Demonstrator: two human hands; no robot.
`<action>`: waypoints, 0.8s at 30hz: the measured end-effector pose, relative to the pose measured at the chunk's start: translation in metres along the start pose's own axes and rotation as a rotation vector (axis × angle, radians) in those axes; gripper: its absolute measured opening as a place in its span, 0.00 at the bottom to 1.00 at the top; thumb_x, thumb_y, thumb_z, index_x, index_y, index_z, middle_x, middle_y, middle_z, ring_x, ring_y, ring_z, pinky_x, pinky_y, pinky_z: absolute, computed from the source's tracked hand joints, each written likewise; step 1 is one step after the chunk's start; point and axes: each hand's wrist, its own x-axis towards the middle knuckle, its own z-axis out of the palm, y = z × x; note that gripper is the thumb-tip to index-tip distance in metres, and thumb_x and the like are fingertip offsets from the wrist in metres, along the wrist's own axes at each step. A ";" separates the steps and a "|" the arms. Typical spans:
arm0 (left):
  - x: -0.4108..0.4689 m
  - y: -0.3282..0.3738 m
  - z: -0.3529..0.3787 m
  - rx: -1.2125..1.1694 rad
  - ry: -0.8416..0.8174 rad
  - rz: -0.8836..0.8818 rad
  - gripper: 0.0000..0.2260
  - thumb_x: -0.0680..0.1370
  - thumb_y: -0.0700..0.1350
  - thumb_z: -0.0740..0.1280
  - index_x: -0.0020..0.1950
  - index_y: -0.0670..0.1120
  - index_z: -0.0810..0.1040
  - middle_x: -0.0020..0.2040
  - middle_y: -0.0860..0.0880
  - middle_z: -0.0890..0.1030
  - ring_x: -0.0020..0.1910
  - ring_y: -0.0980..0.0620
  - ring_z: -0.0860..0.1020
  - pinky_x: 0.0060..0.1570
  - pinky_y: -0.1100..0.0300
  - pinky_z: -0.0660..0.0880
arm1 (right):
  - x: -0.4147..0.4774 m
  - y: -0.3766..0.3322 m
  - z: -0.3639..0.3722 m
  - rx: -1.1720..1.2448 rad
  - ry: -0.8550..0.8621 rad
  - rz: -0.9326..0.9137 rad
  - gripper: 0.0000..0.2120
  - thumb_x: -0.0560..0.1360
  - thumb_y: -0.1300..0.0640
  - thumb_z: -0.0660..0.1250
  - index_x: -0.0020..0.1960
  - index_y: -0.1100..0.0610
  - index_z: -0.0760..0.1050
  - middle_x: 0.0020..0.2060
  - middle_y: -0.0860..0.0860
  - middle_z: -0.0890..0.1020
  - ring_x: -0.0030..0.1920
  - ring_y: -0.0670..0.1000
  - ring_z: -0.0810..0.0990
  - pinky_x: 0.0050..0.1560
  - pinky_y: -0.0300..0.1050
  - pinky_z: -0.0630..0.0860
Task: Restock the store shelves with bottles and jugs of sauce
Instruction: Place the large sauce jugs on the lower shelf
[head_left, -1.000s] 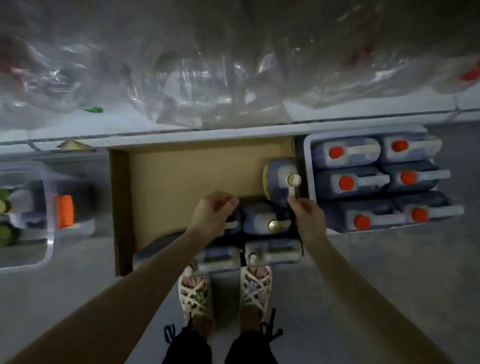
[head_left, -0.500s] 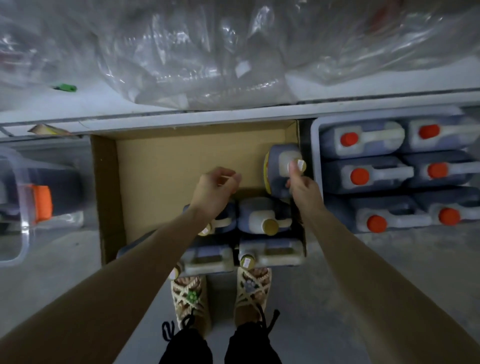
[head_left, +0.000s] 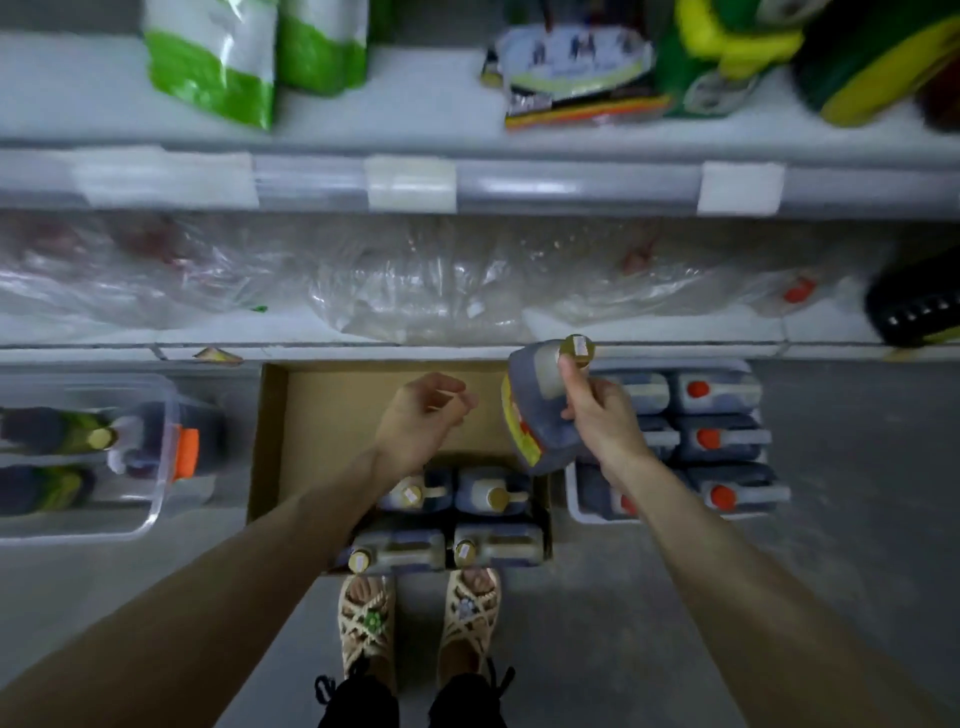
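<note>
My right hand grips the handle of a dark sauce jug with a gold cap and a yellow-red label, held tilted in the air above the right end of a cardboard box on the floor. Several more gold-capped jugs stand in the near part of that box. My left hand hovers over the box with loosely curled fingers and holds nothing.
A white tray of orange-capped jugs sits right of the box. A clear plastic bin with bottles stands at the left. Shelves ahead carry plastic-wrapped packs and green bags. My sandalled feet stand at the box's near edge.
My right hand has lifted the gold-capped jug out of the box's far right corner. My view has tilted up, so the upper shelves now show.
</note>
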 end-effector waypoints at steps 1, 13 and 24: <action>-0.016 0.022 -0.006 -0.006 0.003 0.022 0.08 0.77 0.47 0.68 0.55 0.47 0.77 0.49 0.43 0.82 0.50 0.45 0.81 0.51 0.51 0.77 | -0.017 -0.023 -0.013 -0.031 -0.007 -0.025 0.24 0.76 0.36 0.60 0.35 0.55 0.73 0.32 0.50 0.78 0.39 0.50 0.77 0.42 0.45 0.70; -0.208 0.275 -0.089 -0.026 -0.101 0.438 0.45 0.52 0.51 0.81 0.66 0.50 0.67 0.57 0.53 0.75 0.53 0.58 0.76 0.44 0.70 0.76 | -0.220 -0.311 -0.149 -0.141 -0.025 -0.510 0.30 0.68 0.30 0.61 0.27 0.57 0.66 0.22 0.52 0.71 0.27 0.49 0.71 0.37 0.45 0.66; -0.317 0.423 -0.164 0.006 -0.019 0.754 0.34 0.60 0.38 0.82 0.59 0.54 0.71 0.58 0.51 0.79 0.54 0.58 0.78 0.47 0.65 0.78 | -0.355 -0.492 -0.203 -0.127 0.019 -0.818 0.27 0.74 0.38 0.65 0.27 0.55 0.62 0.23 0.50 0.68 0.26 0.48 0.68 0.32 0.42 0.61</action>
